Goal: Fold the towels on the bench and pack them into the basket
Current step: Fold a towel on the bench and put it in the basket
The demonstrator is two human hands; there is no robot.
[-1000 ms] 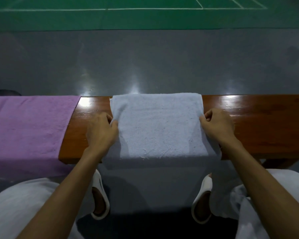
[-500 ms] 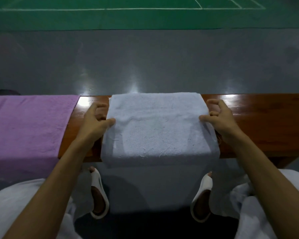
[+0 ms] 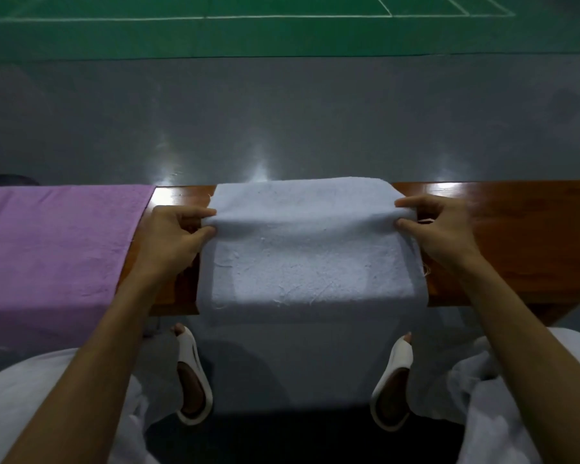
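Observation:
A pale blue towel lies across the middle of the wooden bench, its near part hanging over the front edge. My left hand pinches the towel's left side and my right hand pinches its right side. Between them a raised ridge of cloth runs across the towel, lifted off the bench. A purple towel is spread flat over the bench's left end. No basket is in view.
Bare polished wood shows on the bench's right part. Beyond the bench lies a grey floor, then a green court with white lines. Below the bench are my feet in white slippers and my white-clad knees.
Both hands slid farther along the towel's sides, closed on the cloth and raised it into a ridge. Half a second ago their fingers were spread at the edges.

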